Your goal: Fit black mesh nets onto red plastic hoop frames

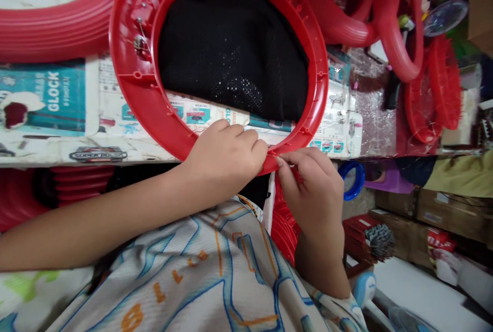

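Note:
A round red plastic ring (127, 83) lies with its ribbed inner side up, its near edge over my lap. My left hand (227, 154) is closed over the near rim, fingers curled round it. Beside it my right hand (314, 183) pinches at the same rim with thumb and forefinger; whatever is between the fingertips is too small to make out. Black perforated cloth (234, 54) shows through most of the ring's opening; whether it is fixed to the ring I cannot tell. Small metal parts (140, 41) sit in a compartment on the ring's left side.
Printed cardboard (57, 98) covers the worktop under the ring. A ribbed red tube (57, 34) lies at the left, with more red hoops (398, 29) at the back right. Further right are red plastic rings (423, 95), a blue ring (352, 180) and cardboard boxes (450, 214).

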`<state>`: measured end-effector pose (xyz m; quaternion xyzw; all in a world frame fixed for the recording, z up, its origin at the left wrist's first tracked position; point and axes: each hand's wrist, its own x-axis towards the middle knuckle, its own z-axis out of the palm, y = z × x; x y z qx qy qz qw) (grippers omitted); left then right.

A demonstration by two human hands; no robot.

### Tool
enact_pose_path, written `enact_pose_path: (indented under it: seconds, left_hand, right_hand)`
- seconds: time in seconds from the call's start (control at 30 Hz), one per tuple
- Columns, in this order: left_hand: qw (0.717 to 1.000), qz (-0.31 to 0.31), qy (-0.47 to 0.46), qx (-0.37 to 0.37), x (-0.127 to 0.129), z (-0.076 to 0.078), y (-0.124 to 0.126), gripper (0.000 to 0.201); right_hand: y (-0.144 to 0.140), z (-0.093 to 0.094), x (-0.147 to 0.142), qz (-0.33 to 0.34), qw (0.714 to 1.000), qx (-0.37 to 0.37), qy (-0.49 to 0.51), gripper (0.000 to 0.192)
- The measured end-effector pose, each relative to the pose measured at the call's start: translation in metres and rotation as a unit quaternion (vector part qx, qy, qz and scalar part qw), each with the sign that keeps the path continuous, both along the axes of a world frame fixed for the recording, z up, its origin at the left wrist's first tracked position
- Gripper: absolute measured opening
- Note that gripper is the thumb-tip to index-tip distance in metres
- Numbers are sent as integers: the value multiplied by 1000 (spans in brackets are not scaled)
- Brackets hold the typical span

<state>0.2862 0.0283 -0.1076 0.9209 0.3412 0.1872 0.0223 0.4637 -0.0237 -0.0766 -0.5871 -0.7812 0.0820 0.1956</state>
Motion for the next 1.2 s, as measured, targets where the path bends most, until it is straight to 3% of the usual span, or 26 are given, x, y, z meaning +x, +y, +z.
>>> enact_pose_path:
  seconds: [0.2,0.57,0.8,0.97,1.2]
  left_hand:
    - [1000,-26,4,4,-4,-3,3,21]
    - [1000,-27,6,-10,-6,-2,4,24]
    - [993,-118,27,-1,-36,8,22,31]
    - [998,-55,-11,-16,-27,15,8,23]
    - [1000,-12,-3,-18,-6,2,-2,25]
  right_hand:
    - [14,1,6,45,999,-3,-25,11]
    - [10,-8,9,-64,997,-41,16,15]
    - [3,-11,4,-14,997,-67,38,13]
    - [2,-17,-1,-4,998,-54,44,12]
    - [0,-6,-4,6,1000,-5,15,9]
